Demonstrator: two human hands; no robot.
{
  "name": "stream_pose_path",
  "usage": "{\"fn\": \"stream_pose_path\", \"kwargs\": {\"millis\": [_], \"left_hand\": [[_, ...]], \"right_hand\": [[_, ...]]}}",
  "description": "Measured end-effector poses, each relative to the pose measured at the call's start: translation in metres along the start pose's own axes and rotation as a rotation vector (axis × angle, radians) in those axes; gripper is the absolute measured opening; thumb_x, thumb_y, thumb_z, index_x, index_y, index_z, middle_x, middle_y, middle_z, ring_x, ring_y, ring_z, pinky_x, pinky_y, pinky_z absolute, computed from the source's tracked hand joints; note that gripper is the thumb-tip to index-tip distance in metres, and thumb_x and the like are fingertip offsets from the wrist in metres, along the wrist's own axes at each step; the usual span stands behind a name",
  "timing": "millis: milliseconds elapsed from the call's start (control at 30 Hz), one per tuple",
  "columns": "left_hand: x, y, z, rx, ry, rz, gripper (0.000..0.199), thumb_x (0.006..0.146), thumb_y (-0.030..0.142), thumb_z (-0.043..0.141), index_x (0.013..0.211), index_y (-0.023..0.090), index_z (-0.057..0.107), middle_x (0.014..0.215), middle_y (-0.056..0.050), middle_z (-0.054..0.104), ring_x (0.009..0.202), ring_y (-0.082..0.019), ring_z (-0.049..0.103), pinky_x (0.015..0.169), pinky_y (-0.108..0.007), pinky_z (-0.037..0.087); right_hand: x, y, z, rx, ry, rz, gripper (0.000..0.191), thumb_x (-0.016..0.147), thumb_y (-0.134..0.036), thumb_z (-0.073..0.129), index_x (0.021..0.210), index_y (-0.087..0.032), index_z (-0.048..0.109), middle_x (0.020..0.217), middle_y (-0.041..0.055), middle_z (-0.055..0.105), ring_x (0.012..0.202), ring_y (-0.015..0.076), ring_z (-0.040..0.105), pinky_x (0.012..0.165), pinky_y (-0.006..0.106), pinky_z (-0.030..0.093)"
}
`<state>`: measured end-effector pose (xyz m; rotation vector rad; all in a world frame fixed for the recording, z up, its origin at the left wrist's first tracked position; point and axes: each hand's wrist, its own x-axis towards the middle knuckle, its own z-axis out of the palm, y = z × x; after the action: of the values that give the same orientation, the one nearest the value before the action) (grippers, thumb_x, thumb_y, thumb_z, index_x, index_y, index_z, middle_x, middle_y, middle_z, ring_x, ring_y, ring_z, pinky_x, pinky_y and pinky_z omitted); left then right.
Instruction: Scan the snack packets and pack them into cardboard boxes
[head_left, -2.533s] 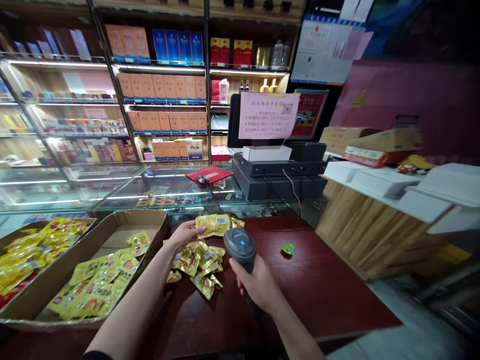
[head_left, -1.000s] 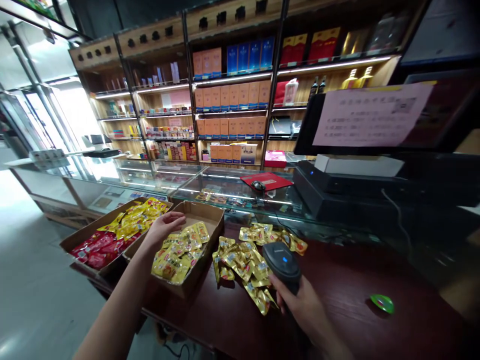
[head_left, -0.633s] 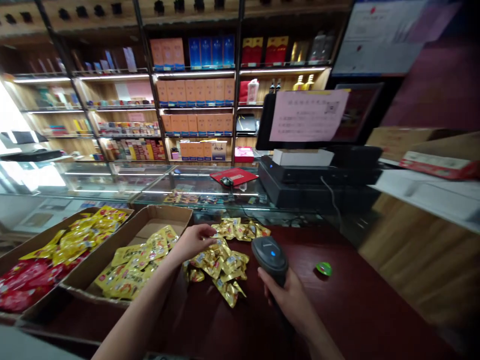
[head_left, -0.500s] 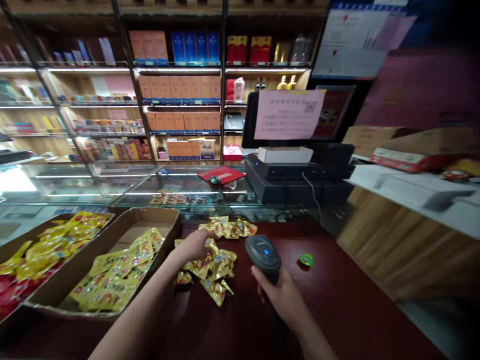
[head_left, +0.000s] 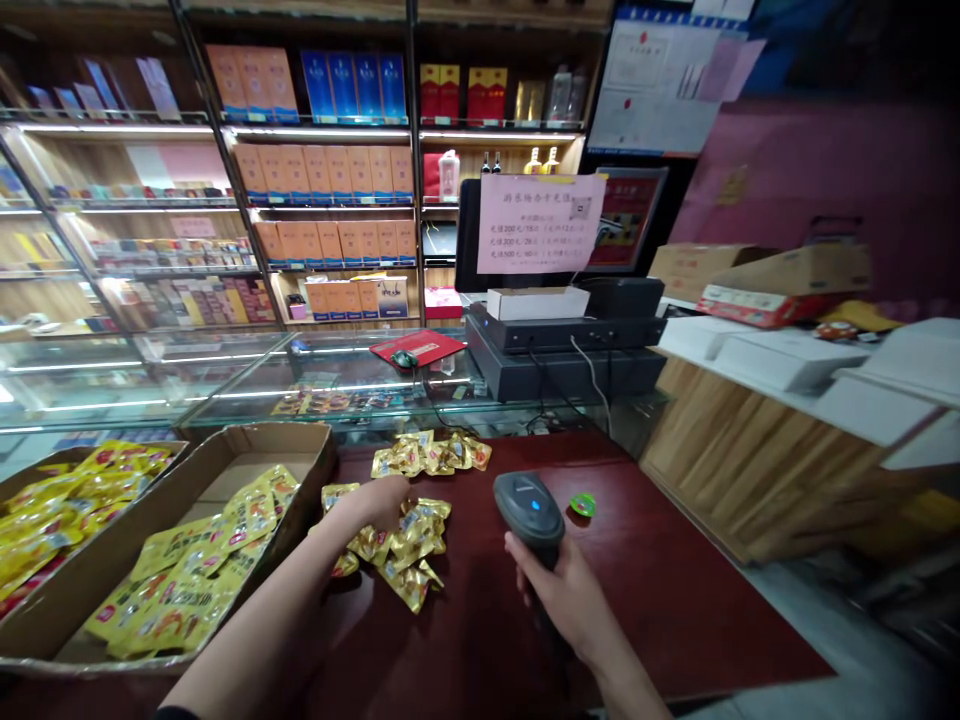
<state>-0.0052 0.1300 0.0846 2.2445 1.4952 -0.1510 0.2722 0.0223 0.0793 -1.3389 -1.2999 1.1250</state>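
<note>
While partly hiding gold packets [head_left: 417, 532] under left hand [head_left: 384, 502], fingertips unseen, pinched or parted impossible to tell, clamping right hand [head_left: 556, 588] round grey scanner [head_left: 527, 505], with packets glossy, crumpled, heaped on red table [head_left: 472, 645]

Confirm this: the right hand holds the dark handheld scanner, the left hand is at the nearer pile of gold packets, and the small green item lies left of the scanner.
Wrong on one point: the small green item lies right of the scanner, as the head view shows. The right hand does hold the scanner, and the left hand is at the nearer pile of gold packets.
</note>
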Motion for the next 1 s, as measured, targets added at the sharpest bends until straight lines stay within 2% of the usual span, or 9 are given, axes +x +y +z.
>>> {"fn": "stream_pose_path", "kwargs": {"millis": [133,267,400,500,600,700,833,1000], "left_hand": [[-0.004,-0.008,-0.007,-0.087,0.228,-0.03,0.028,0.061,0.009,0.067,0.086,0.017,0.075,0.091,-0.009,0.075,0.088,-0.025,0.069,0.075,-0.028,0.049],[-0.006,-0.011,-0.009,-0.496,0.391,-0.007,0.009,0.068,0.022,0.069,0.075,0.017,0.068,0.075,-0.003,0.07,0.076,-0.019,0.067,0.07,-0.026,0.05],[-0.001,0.0,0.005,-1.138,0.438,-0.046,0.034,0.065,0.036,0.08,0.089,0.017,0.064,0.076,-0.001,0.068,0.068,-0.017,0.066,0.06,-0.028,0.054],[0.005,0.012,0.021,-1.416,0.437,-0.136,0.046,0.059,0.039,0.088,0.09,0.018,0.062,0.068,0.003,0.064,0.06,-0.015,0.064,0.058,-0.03,0.057],[0.012,0.019,0.034,-1.506,0.426,-0.218,0.045,0.056,0.037,0.091,0.083,0.018,0.06,0.065,0.004,0.063,0.055,-0.012,0.063,0.054,-0.025,0.054],[0.017,0.02,0.04,-1.523,0.424,-0.239,0.047,0.052,0.033,0.093,0.082,0.018,0.06,0.066,0.004,0.066,0.055,-0.011,0.062,0.05,-0.02,0.049],[0.018,0.019,0.037,-1.481,0.43,-0.237,0.05,0.047,0.03,0.094,0.083,0.017,0.062,0.069,0.003,0.069,0.059,-0.013,0.064,0.052,-0.021,0.049],[0.014,0.018,0.028,-1.432,0.428,-0.236,0.055,0.051,0.029,0.093,0.098,0.015,0.068,0.079,-0.003,0.074,0.065,-0.016,0.067,0.059,-0.027,0.056]], "right_hand": [[-0.004,-0.003,0.01,-0.011,-0.014,0.032,0.048,0.074,-0.066,0.07,0.076,-0.021,0.054,0.049,-0.0034,0.058,0.04,0.0126,0.052,0.041,0.023,0.041],[-0.007,-0.001,0.022,-0.021,-0.051,0.04,0.045,0.075,-0.062,0.07,0.08,-0.021,0.054,0.05,-0.0041,0.057,0.041,0.0126,0.052,0.042,0.023,0.042],[-0.009,0.0,0.035,-0.003,-0.114,0.041,0.043,0.076,-0.058,0.071,0.087,-0.02,0.055,0.051,-0.0051,0.056,0.041,0.0121,0.05,0.041,0.023,0.042],[-0.012,-0.005,0.044,0.017,-0.167,0.018,0.041,0.078,-0.056,0.07,0.09,-0.019,0.056,0.051,-0.0055,0.055,0.041,0.0116,0.05,0.041,0.022,0.042],[-0.014,-0.01,0.054,0.024,-0.226,0.013,0.038,0.08,-0.053,0.068,0.091,-0.019,0.056,0.049,-0.0067,0.054,0.039,0.0112,0.049,0.04,0.021,0.041],[-0.013,-0.007,0.062,0.021,-0.259,0.021,0.034,0.082,-0.05,0.067,0.091,-0.02,0.056,0.048,-0.0075,0.053,0.037,0.011,0.049,0.038,0.021,0.04],[-0.008,0.001,0.066,-0.014,-0.253,0.006,0.029,0.083,-0.046,0.066,0.088,-0.02,0.056,0.046,-0.0075,0.053,0.036,0.0111,0.049,0.037,0.02,0.04],[-0.006,0.002,0.063,-0.022,-0.203,-0.045,0.03,0.084,-0.048,0.065,0.086,-0.019,0.058,0.046,-0.0066,0.053,0.036,0.0115,0.05,0.038,0.02,0.04]]}}
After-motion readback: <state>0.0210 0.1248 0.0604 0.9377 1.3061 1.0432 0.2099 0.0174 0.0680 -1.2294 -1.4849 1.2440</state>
